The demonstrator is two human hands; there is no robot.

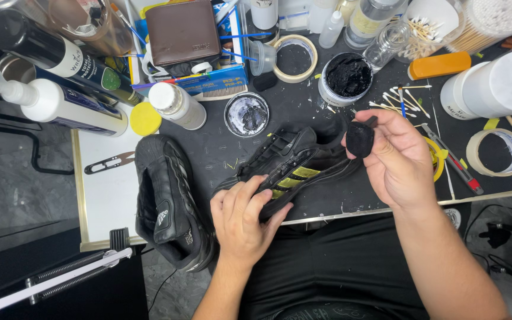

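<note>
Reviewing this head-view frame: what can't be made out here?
- Black shoe: rear part hidden under the left hand.
- Black dauber: handle covered by the right hand fingers.
- Second shoe: inside too dark.
- Cotton swab tub: cut by top edge.

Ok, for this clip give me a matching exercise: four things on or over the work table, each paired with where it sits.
Things:
1. black dauber
2. striped shoe
3. second black shoe
4. open tub of black paste

Places:
A. lying at the table's near-left edge, untouched
B. pinched in the right hand
C. standing behind the shoes, among the bottles
D. steadied by the left hand

Pairs: 1-B, 2-D, 3-A, 4-C
</note>
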